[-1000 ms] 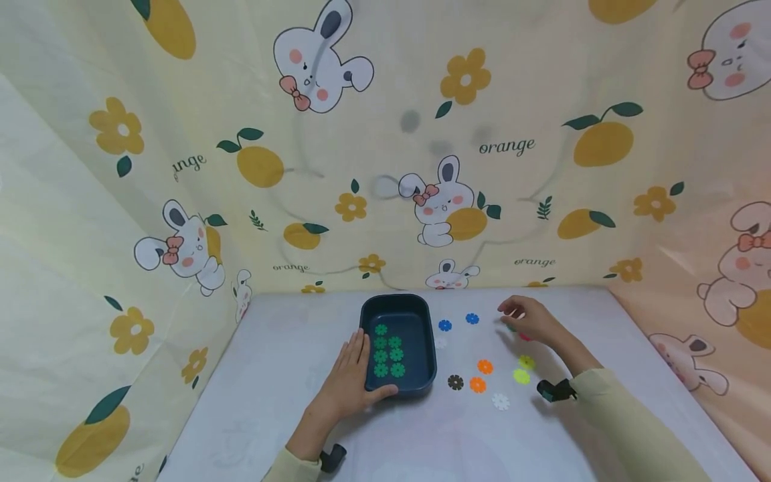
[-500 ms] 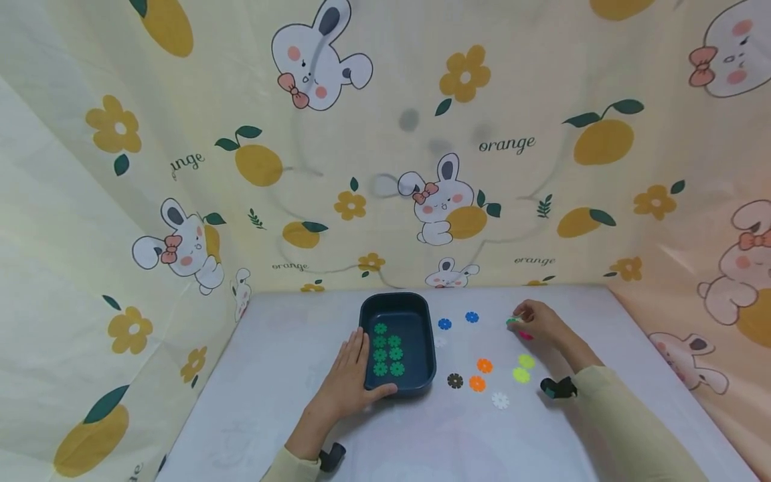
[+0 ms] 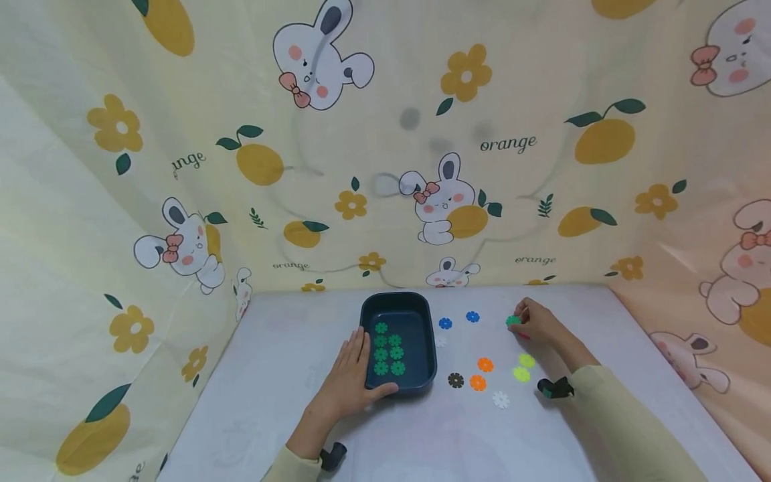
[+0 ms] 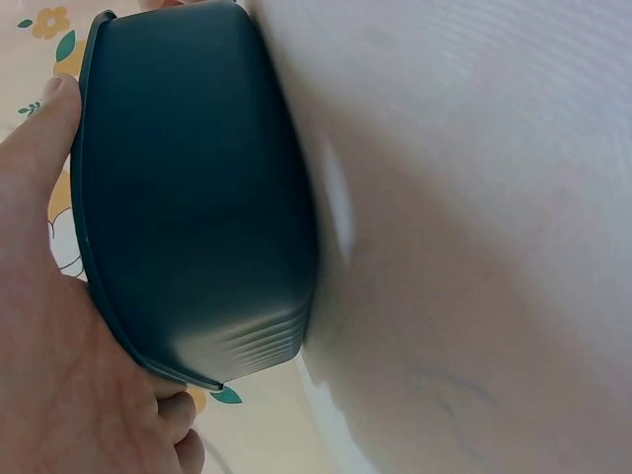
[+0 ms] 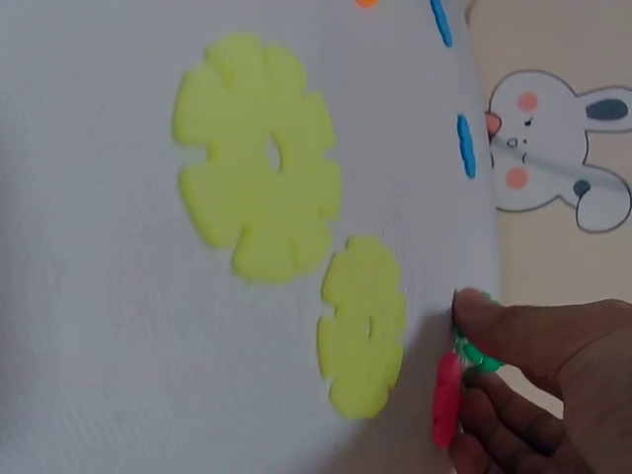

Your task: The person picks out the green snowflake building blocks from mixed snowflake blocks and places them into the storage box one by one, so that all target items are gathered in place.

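My left hand (image 3: 346, 381) lies along the left side of a dark blue rectangular tray (image 3: 415, 321), its fingers straight and the thumb across the near rim. In the left wrist view, that hand is against the rim of the tray (image 4: 188, 178). Several green flower-shaped discs (image 3: 381, 355) lie in two columns inside the tray. On the right, my right hand (image 3: 542, 325) pinches another green flower-shaped disc (image 3: 512, 320) between thumb and fingertips. In the right wrist view, the thumb partly covers that green disc (image 5: 481, 357), and a pinkish-red disc (image 5: 447, 400) lies right by the fingers.
Between tray and right hand lie two blue discs (image 3: 472, 316), two orange discs (image 3: 478, 383), a black disc (image 3: 456, 380) and a white disc (image 3: 501, 399). Two yellow discs (image 3: 521, 374) are nearer the right wrist. A patterned cloth (image 3: 373, 221) encloses the table's back and sides.
The right hand has moved slightly right and closed its thumb and fingertips on the green disc at the table's right. The left hand and the tray have stayed in place.
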`<state>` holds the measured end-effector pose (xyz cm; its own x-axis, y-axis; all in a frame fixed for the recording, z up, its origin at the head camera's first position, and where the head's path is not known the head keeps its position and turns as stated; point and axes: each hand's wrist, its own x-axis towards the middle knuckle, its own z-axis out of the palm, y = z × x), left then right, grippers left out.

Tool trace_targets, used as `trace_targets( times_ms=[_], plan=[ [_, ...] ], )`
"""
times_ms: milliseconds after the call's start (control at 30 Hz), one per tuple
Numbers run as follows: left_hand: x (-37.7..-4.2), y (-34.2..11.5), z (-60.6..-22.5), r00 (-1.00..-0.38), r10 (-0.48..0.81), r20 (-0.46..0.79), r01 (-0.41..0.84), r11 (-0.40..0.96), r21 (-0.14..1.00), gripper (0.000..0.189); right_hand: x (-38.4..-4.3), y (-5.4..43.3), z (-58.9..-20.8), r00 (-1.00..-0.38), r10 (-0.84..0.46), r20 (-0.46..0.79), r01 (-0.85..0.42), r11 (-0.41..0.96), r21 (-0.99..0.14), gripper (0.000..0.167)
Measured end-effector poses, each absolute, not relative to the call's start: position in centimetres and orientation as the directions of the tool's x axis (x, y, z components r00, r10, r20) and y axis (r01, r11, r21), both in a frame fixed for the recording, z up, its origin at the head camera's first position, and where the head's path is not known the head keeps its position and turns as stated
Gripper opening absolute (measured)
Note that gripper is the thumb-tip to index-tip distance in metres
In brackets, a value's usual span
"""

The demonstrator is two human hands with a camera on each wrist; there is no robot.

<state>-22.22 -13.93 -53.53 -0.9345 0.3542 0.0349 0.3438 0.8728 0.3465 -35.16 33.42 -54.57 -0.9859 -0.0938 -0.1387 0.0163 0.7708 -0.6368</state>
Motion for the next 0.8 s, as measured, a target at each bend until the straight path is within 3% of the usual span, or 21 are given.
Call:
trace_targets(
  times_ms=[367, 800],
  plan=[
    [-22.1, -14.0, -53.2, -0.935, 0.354, 0.029, 0.341, 0.872, 0.351, 0.126, -35.4, 31.2, -53.5, -0.984, -0.158, -0.086, -0.064, 0.755, -0.653, 0.019],
    [-22.2, -14.0, -53.2, -0.934, 0.356, 0.03, 0.345, 0.876, 0.336, 0.126, -35.6, 25.9, -51.6, -0.938, -0.341, 0.06, -0.274, 0.627, -0.729, 0.024]
  ],
)
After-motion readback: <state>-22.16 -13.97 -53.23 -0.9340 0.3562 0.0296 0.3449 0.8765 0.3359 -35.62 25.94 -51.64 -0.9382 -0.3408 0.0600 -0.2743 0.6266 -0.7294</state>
